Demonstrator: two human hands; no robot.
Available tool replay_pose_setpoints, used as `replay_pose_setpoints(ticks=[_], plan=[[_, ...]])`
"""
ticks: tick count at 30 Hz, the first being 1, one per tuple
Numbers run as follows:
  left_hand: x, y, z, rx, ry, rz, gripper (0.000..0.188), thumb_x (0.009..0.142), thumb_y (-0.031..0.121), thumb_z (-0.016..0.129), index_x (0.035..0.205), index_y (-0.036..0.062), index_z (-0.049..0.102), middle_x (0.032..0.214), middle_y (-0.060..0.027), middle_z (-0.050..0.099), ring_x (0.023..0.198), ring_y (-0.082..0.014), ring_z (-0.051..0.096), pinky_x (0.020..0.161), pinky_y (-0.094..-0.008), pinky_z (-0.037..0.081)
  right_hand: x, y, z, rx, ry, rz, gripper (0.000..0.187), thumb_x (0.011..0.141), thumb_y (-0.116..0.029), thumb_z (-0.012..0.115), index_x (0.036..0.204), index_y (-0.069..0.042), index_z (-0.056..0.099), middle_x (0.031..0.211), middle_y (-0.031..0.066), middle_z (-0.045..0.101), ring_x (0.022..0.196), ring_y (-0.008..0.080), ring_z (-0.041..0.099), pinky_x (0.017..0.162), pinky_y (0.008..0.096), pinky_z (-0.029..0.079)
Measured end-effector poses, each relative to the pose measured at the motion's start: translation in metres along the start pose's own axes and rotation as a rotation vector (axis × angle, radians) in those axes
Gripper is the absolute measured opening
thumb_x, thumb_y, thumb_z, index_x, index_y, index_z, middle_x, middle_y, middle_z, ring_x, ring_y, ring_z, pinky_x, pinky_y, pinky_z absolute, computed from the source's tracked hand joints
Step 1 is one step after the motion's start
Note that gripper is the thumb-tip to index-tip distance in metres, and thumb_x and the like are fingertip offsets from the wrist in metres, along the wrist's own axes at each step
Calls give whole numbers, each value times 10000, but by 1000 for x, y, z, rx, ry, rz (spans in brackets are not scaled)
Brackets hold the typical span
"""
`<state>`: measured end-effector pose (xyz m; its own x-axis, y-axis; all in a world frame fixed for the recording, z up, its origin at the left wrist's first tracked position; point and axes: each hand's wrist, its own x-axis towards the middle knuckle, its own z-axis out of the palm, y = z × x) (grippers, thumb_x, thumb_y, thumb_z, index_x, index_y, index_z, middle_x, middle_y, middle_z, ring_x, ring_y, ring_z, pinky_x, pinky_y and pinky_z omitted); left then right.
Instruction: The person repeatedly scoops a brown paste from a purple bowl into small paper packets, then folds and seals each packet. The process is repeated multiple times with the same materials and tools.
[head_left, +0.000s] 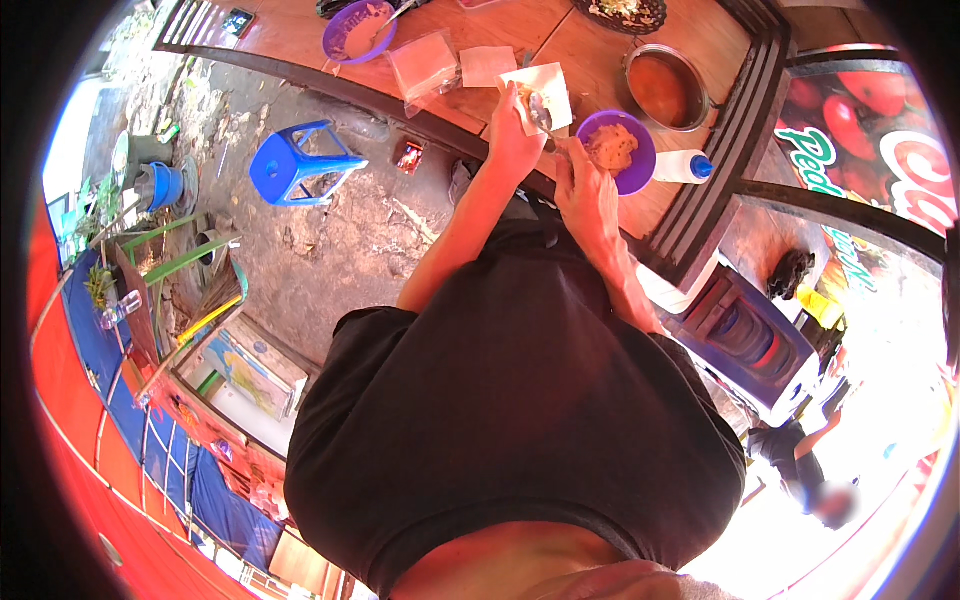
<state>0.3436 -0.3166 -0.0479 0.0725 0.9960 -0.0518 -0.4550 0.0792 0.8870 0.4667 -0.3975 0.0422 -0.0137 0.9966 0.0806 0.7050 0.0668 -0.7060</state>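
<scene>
My left hand [516,143] holds up a pale square wrapper sheet [554,84] above the table's near edge. In my right hand [590,190] is a metal spoon [541,113], its bowl resting over the sheet where a little filling shows. Just right of the sheet stands a purple bowl [631,181] with orange-yellow filling [610,147]. To the left lie a plastic-wrapped stack of square wrappers [424,68] and a loose pale square [488,66]. A second purple bowl [333,44] holds pale paste and a spoon.
A metal pot [665,88] of orange-brown liquid and a white bottle [680,166] with a blue cap stand at the right. Behind is a dark dish [622,12] with food. A blue stool [300,165] stands left of me. Another person [800,455] is at lower right.
</scene>
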Motion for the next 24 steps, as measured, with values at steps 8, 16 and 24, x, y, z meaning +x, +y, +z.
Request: replay_pose_setpoints(ticks=[8,16,24], plan=[[5,17,0,-263,68,-163,435,1136,316,342,1383,-24,453,1313,-152,623,1214,-253,626,1076,-396,504,1,7,-17,133,-99,-71,177,986,-132,631,1138,-45,653,860,200,716,751,364,715,610,469,521],[12,15,-12,-1084,-188,-235,559,1096,415,398,1465,0,456,1443,-203,568,1340,-371,547,1162,-516,407,3,59,-62,706,-229,415,229,1006,-165,654,1212,-70,681,800,-39,631,675,53,545,573,250,397],[11,29,-9,-813,35,-303,487,1087,382,458,1419,30,510,1405,-147,607,1317,-327,568,1149,-509,414,-29,93,-72,-132,-357,439,324,927,-119,692,1238,-40,649,925,218,691,817,436,656,745,474,509]])
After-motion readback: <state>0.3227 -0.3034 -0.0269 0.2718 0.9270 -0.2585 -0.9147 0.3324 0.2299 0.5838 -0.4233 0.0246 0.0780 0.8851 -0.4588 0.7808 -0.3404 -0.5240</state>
